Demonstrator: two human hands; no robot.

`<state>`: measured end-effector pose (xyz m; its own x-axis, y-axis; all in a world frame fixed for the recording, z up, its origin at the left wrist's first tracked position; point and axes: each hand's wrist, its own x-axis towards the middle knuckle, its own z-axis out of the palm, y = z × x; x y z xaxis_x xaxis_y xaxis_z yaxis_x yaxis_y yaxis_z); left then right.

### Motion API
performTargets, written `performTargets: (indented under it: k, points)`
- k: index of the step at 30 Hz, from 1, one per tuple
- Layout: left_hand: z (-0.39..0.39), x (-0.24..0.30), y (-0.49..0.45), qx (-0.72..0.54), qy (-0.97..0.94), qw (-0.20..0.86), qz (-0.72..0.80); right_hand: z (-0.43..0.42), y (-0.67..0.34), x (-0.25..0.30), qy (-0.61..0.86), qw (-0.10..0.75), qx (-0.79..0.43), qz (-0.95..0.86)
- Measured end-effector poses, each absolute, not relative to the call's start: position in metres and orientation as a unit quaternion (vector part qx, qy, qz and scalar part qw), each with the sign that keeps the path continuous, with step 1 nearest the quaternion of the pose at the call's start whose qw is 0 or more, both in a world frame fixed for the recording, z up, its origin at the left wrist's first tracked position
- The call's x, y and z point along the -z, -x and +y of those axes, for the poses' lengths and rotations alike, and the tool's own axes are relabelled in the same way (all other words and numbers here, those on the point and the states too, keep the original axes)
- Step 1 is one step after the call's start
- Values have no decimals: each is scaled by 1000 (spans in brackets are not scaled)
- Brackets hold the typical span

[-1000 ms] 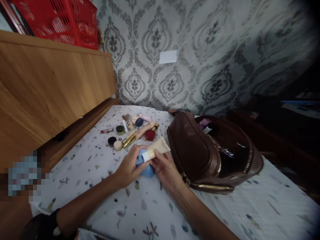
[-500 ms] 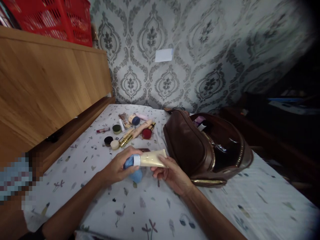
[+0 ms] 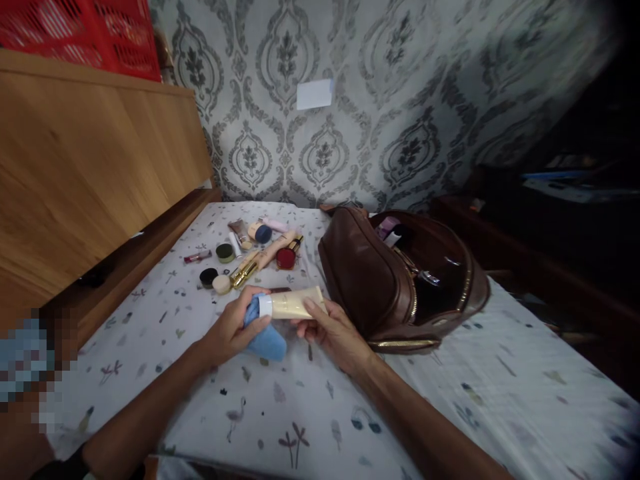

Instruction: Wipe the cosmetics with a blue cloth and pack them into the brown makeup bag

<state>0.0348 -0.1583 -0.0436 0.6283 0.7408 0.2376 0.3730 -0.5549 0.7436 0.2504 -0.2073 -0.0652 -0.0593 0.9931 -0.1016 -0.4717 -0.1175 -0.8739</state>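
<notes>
My right hand (image 3: 334, 332) grips a cream tube (image 3: 294, 305) with a white cap, held level over the bed. My left hand (image 3: 231, 328) is closed on a blue cloth (image 3: 265, 340) that wraps the tube's cap end. Both hands hover just left of an open brown leather bag (image 3: 380, 280) with gold zips. Behind the hands, several small cosmetics lie on the sheet: a gold-capped tube (image 3: 257, 261), a red round pot (image 3: 285, 259), a green pot (image 3: 225, 252) and a black pot (image 3: 208, 276).
The bed sheet (image 3: 280, 407) is white with small prints. A wooden headboard (image 3: 90, 173) runs along the left, with a red basket (image 3: 85, 33) on top. Patterned wallpaper (image 3: 350, 100) covers the wall behind. Dark furniture (image 3: 560, 220) stands on the right.
The tube has turned from tilted up to level. The blue cloth shows more below my left hand. The view has shifted, so everything sits a little further left and higher.
</notes>
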Motion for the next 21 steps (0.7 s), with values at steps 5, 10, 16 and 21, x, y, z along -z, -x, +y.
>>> performTargets:
  k: [5,10,16,21]
  points:
    - [-157,44,-36,-285,-813,350,368,-209,-247,67,381,579,-615,-377]
    - [-154,46,-38,-322,-787,373,372,-209,-244,69,381,588,-562,-440]
    - [-152,43,-40,-323,-793,353,376,-208,-245,72,386,591,-550,-446]
    - [-151,49,-37,-313,-804,319,392,-207,-244,73,392,601,-558,-416]
